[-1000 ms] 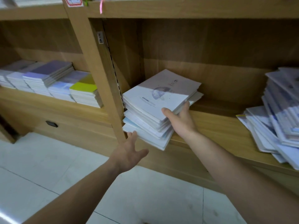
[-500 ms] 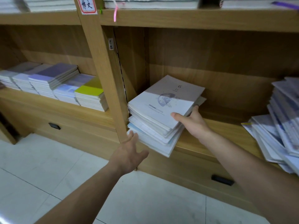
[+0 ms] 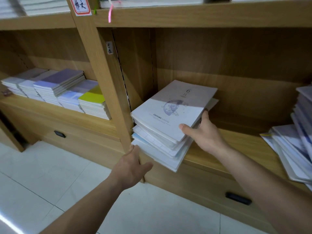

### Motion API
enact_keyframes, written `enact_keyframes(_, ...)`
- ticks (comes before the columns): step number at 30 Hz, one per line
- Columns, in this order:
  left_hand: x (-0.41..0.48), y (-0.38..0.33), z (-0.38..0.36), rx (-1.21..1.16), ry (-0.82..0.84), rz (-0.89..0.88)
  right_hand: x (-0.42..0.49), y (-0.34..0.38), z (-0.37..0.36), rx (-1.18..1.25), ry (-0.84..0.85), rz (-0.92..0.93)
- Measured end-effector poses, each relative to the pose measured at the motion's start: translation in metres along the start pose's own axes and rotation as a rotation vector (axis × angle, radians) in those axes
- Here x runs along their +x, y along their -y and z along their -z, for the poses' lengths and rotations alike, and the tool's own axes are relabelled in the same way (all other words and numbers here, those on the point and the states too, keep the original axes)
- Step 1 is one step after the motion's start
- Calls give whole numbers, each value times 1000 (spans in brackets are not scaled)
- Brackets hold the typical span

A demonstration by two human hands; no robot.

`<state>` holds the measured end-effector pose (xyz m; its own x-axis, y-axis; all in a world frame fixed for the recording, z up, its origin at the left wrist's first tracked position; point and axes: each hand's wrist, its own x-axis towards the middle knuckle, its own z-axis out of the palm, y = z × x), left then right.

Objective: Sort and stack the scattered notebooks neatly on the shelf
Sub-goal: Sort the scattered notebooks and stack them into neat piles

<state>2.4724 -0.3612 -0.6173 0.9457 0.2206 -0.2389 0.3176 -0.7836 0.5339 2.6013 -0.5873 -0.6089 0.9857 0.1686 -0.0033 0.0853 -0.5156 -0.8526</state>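
A loose stack of white notebooks [image 3: 162, 122] lies askew at the left end of the middle shelf board [image 3: 224, 149], its near corner hanging over the edge. The top cover shows a moon picture and a "6". My right hand [image 3: 205, 135] grips the stack's right corner, thumb on the top cover, fingers along and behind the right edge. My left hand [image 3: 132, 164] is spread open below, fingertips touching the lowest notebook's near-left corner beside the upright post [image 3: 108, 85].
Neat notebook stacks [image 3: 55, 88], one with a yellow cover [image 3: 92, 98], fill the left compartment. A slumped, messy pile of notebooks [image 3: 297, 142] leans at the right. Drawer handles [image 3: 238, 198] sit below the shelf. White tiled floor [image 3: 50, 183] lies underneath.
My left hand has risen from below the shelf edge to touch the stack's lowest corner. My right thumb has slid onto the top cover. The view has come closer.
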Motion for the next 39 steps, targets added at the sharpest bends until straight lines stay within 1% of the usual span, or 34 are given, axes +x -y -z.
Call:
enact_keyframes(5,-3,-6,2,-45,2,-5,-3,-3,3,-15,22,49)
enact_keyframes(9,-5,-5,2,-75,14,-17,0,-3,4,-19,20,48)
enact_keyframes(11,-3,-2,4,-75,7,6,1,-5,5,-3,47,38)
enact_keyframes(14,2,-1,6,-54,-98,46,-1,-9,11,0,96,2)
enact_keyframes(16,2,-2,5,-35,-137,53,-7,-8,11,-8,77,-23)
enact_keyframes(19,3,-3,0,-14,-140,63,-21,-2,4,-62,31,-20)
enact_keyframes(23,12,4,0,-23,-137,118,-43,6,0,-93,-9,74)
enact_keyframes(25,17,6,1,-50,-136,109,-51,8,3,-150,-21,95)
enact_keyframes(28,20,5,-1,-82,-108,60,-60,6,9,-217,15,81)
enact_keyframes(33,18,9,-2,-50,-84,8,-76,0,18,-350,123,113)
enact_keyframes(36,16,9,-1,-110,-110,15,-84,5,22,-408,110,158)
enact_keyframes(39,6,4,-6,-137,-114,9,-88,12,32,-427,55,187)
